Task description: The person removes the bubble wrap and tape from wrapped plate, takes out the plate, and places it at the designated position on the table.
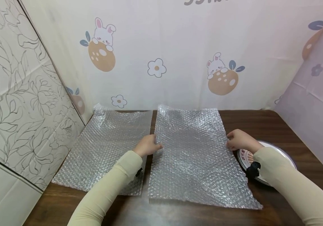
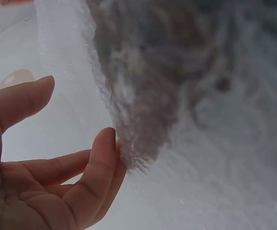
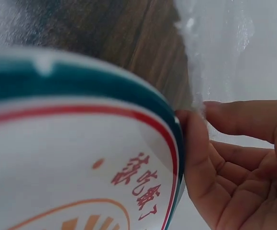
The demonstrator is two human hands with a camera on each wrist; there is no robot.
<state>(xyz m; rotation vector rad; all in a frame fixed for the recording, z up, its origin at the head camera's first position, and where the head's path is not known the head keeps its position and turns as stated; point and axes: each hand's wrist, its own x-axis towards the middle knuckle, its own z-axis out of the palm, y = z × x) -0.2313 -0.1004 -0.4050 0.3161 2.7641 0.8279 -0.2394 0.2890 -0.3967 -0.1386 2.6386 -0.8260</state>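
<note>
A clear sheet of bubble wrap lies spread in the middle of the table, its near right corner pulled out to a point. At its left edge is my left hand; in the left wrist view the fingertips touch the plastic, while the thumb stands apart from them. My right hand pinches the sheet's right edge between thumb and forefinger. Right beside that hand, partly hidden by the sleeve, is a white plate with a dark green rim band, a red line and printed characters.
A second bubble wrap sheet lies to the left, passing under my left forearm. Both sheets rest on a dark wood table. Behind it hangs a printed curtain with rabbits and flowers; a floral-patterned wall bounds the left side.
</note>
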